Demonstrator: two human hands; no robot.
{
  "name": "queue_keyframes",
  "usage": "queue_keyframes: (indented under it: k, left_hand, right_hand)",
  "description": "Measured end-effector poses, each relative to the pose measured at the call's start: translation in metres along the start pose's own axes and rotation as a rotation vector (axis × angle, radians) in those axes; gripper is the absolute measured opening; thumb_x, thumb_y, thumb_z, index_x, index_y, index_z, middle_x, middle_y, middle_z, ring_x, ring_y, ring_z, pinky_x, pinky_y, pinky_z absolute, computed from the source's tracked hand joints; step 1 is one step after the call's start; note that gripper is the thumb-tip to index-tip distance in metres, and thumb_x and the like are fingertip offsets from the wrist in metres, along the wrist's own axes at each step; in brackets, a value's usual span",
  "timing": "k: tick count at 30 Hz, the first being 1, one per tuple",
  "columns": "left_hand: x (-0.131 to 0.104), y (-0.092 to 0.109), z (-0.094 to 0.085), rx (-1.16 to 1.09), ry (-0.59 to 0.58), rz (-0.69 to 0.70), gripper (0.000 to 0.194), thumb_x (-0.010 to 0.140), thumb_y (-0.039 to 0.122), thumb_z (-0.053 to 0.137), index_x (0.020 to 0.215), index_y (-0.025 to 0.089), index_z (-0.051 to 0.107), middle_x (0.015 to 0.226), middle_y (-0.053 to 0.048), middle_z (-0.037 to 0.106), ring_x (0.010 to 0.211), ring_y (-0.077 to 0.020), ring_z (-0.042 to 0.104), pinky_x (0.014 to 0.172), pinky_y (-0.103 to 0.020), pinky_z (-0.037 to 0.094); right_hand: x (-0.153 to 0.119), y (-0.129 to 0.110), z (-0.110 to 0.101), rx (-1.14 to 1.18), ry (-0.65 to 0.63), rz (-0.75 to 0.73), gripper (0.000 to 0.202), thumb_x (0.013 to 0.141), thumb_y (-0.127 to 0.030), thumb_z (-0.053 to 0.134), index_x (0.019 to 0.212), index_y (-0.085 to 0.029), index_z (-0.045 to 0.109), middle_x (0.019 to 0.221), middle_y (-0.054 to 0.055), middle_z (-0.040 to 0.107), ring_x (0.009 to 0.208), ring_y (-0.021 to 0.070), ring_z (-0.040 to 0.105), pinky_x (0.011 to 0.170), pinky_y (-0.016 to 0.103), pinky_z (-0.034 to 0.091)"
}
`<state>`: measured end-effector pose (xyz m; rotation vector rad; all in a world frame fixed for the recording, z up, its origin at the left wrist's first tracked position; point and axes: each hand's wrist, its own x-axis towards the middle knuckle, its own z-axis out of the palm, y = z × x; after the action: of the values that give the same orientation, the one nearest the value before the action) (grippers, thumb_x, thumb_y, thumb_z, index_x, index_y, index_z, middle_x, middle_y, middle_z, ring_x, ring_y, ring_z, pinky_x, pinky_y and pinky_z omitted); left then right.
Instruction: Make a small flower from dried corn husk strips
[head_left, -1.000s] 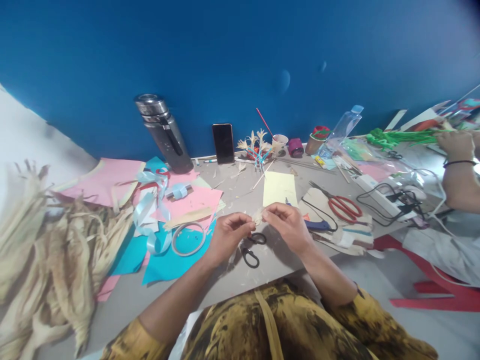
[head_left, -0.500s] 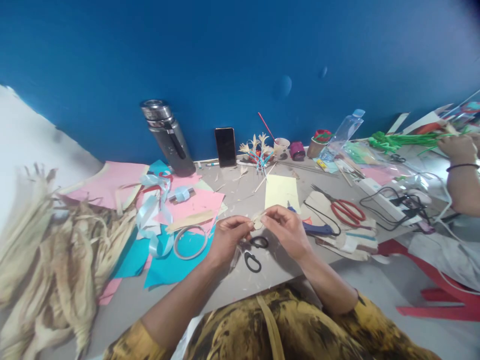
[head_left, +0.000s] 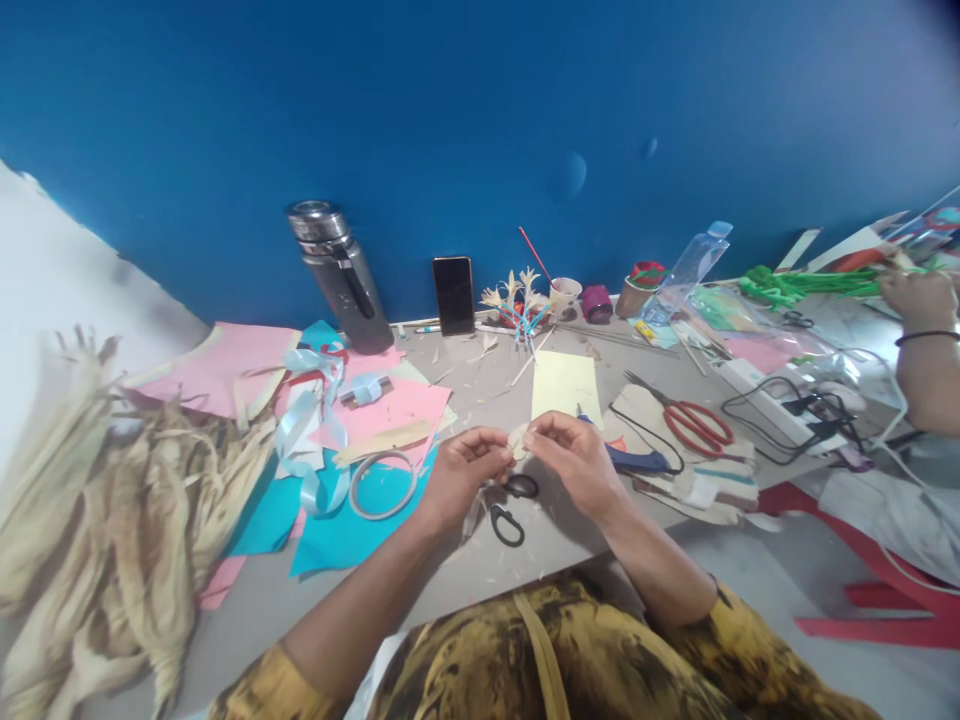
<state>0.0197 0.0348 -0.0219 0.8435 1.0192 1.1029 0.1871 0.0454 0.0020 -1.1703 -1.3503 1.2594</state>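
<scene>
A small pale piece of husk (head_left: 517, 441) is pinched between both hands above the table. My left hand (head_left: 466, 472) grips its left side with thumb and fingertips. On its right side, my right hand (head_left: 574, 458) holds it the same way. Black-handled scissors (head_left: 508, 524) lie just below the hands, their blades partly hidden by my left hand. A pale yellow sheet (head_left: 564, 385) lies behind my right hand, and a blue-handled tool (head_left: 636, 459) is to its right. Husk flowers with blue stems (head_left: 520, 310) stand near the wall.
Dried corn husks (head_left: 135, 540) fill the left side, beside pink and blue sheets (head_left: 337, 530), ribbon and a tape ring (head_left: 383, 486). A flask (head_left: 341, 275) and phone (head_left: 453, 296) stand behind. Red-handled scissors (head_left: 699, 425), cables and another person's hand (head_left: 915, 300) are at right.
The husk piece has turned slightly between my fingertips and shows more of its pale face. Both hands remain almost in the same place.
</scene>
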Motion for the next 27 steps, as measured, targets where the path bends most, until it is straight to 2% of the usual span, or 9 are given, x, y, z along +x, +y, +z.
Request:
queue_keyframes:
  k: [6, 14, 20, 24, 27]
  left_hand:
    - [0.0002, -0.0012, -0.0019, 0.032, -0.023, 0.004, 0.025, 0.066, 0.032, 0.084, 0.079, 0.014, 0.072, 0.062, -0.003, 0.067, 0.053, -0.0122, 0.058, 0.053, -0.025, 0.05]
    - [-0.0024, 0.0024, 0.0006, 0.137, 0.01, 0.051, 0.022, 0.068, 0.033, 0.081, 0.075, 0.015, 0.072, 0.055, -0.001, 0.064, 0.051, -0.0132, 0.057, 0.051, -0.025, 0.05]
    - [-0.0036, 0.0027, 0.0006, 0.051, -0.009, 0.059, 0.017, 0.071, 0.032, 0.078, 0.073, 0.016, 0.073, 0.058, -0.001, 0.065, 0.053, -0.0113, 0.055, 0.053, -0.023, 0.046]
    - [-0.0024, 0.0023, 0.0002, 0.094, 0.038, 0.099, 0.014, 0.07, 0.028, 0.08, 0.071, 0.016, 0.074, 0.056, -0.001, 0.064, 0.055, -0.0107, 0.055, 0.059, -0.023, 0.045]
    - [-0.0009, 0.0002, 0.0003, 0.069, 0.084, 0.075, 0.015, 0.069, 0.028, 0.08, 0.07, 0.015, 0.074, 0.055, -0.001, 0.064, 0.054, -0.0111, 0.055, 0.058, -0.023, 0.044]
  right_hand:
    - [0.0002, 0.0016, -0.0046, -0.019, -0.033, 0.004, 0.02, 0.077, -0.035, 0.071, 0.071, -0.018, 0.064, 0.06, -0.004, 0.054, 0.056, 0.0114, 0.045, 0.056, 0.026, 0.037]
    - [0.0022, 0.0068, -0.0025, -0.085, -0.033, -0.04, 0.016, 0.08, -0.031, 0.069, 0.072, -0.017, 0.065, 0.067, 0.0, 0.063, 0.063, 0.0142, 0.054, 0.061, 0.026, 0.042]
    - [0.0024, 0.0094, -0.0006, -0.113, -0.027, -0.045, 0.016, 0.08, -0.031, 0.069, 0.072, -0.017, 0.065, 0.066, 0.001, 0.065, 0.061, 0.0143, 0.055, 0.06, 0.026, 0.043]
    - [0.0021, 0.0091, 0.0004, -0.13, -0.027, -0.044, 0.019, 0.079, -0.033, 0.071, 0.07, -0.017, 0.065, 0.063, -0.001, 0.061, 0.058, 0.0128, 0.051, 0.056, 0.025, 0.04]
    - [0.0019, 0.0088, 0.0024, -0.129, -0.002, -0.037, 0.022, 0.077, -0.036, 0.072, 0.069, -0.017, 0.065, 0.061, -0.001, 0.059, 0.057, 0.0125, 0.049, 0.054, 0.025, 0.038]
